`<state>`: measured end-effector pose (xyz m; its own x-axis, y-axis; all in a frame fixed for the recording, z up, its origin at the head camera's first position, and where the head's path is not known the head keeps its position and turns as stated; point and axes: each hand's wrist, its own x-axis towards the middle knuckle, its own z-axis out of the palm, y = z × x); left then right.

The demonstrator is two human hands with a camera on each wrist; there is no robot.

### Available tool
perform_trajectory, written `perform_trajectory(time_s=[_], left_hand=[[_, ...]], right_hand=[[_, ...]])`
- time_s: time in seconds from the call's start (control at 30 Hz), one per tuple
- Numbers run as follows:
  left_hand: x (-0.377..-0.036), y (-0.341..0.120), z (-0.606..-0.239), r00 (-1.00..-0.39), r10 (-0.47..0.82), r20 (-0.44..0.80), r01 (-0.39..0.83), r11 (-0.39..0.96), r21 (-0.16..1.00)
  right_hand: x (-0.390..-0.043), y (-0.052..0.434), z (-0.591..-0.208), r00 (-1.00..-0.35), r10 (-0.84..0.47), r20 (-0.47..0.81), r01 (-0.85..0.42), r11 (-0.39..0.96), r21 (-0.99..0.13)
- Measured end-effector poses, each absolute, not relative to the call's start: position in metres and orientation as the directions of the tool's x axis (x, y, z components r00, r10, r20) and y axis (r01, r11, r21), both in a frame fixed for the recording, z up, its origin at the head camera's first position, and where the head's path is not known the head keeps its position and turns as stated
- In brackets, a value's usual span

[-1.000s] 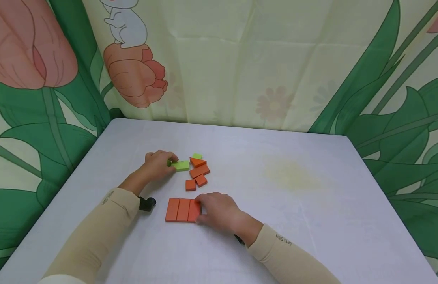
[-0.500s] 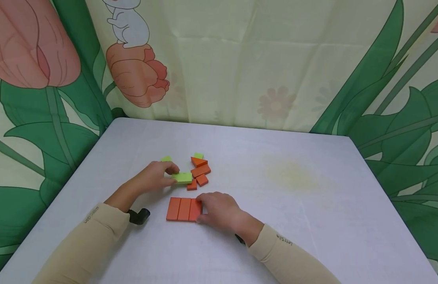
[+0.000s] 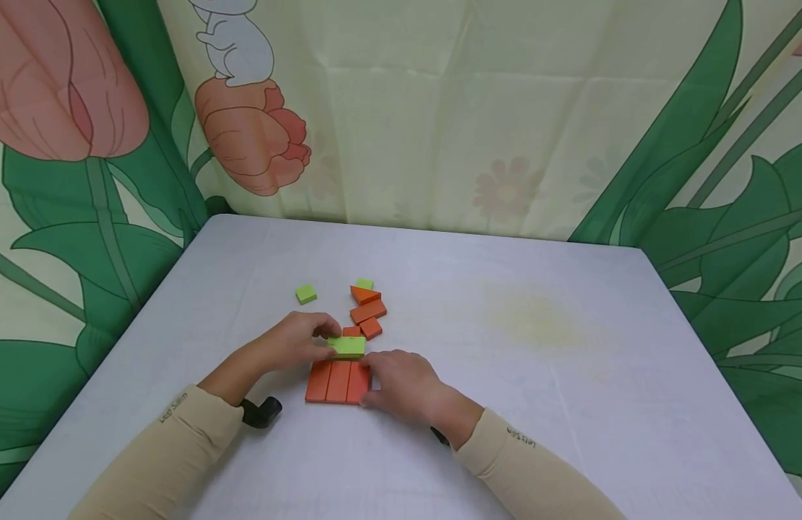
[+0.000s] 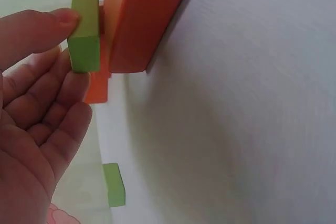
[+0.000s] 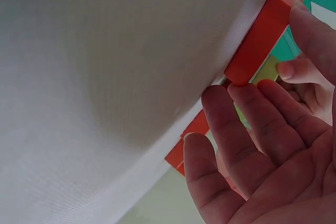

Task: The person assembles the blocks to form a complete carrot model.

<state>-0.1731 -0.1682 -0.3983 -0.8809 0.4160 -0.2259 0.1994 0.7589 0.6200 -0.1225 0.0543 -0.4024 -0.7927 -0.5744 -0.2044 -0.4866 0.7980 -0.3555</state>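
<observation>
My left hand [image 3: 298, 343] pinches a light green rectangular block [image 3: 347, 348] between thumb and fingers. In the left wrist view that green block [image 4: 85, 19] is held beside the orange row [image 4: 144, 30]. Three flat orange blocks [image 3: 336, 383] lie side by side on the table, just nearer than the green one. At the row's right end, my right hand [image 3: 401, 384] holds the last orange block [image 5: 265, 35], thumb at its near end and fingertips at its far end. Whether the green block touches the row cannot be told.
Behind the hands lie loose pieces: an orange triangle [image 3: 365, 295], an orange rectangular block [image 3: 368, 311], small orange blocks [image 3: 371, 328] and a small green block [image 3: 365, 284]. Another small green block [image 3: 306, 294] sits apart to the left. A patterned curtain [image 3: 427, 130] hangs behind the white table [image 3: 505, 433].
My left hand has brought the green block nearer and to the right, to the far edge of the orange row. A small green block has come into sight behind it. My right hand stays put.
</observation>
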Motion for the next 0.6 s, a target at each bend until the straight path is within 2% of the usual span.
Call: perform_trajectory(time_s=[0.23,0.47,0.6], left_hand=[[-0.1715,-0.1723,-0.395,-0.893,0.383,-0.235,0.176,0.78,0.6],[-0.1706,-0.1707,-0.3936,-0.872,0.415,-0.26,0.173,0.757,0.63],[-0.1715,-0.1699,-0.3956,-0.885,0.374,-0.277,0.142,0.784,0.605]], right_hand=[[-0.1231,0.0553,-0.4015,-0.791,-0.582,-0.189,-0.495,0.79,-0.361],[-0.1231,0.0555,-0.4007,-0.791,-0.581,-0.192,-0.491,0.79,-0.368],[-0.1231,0.0557,-0.4009,-0.791,-0.582,-0.19,-0.493,0.789,-0.365]])
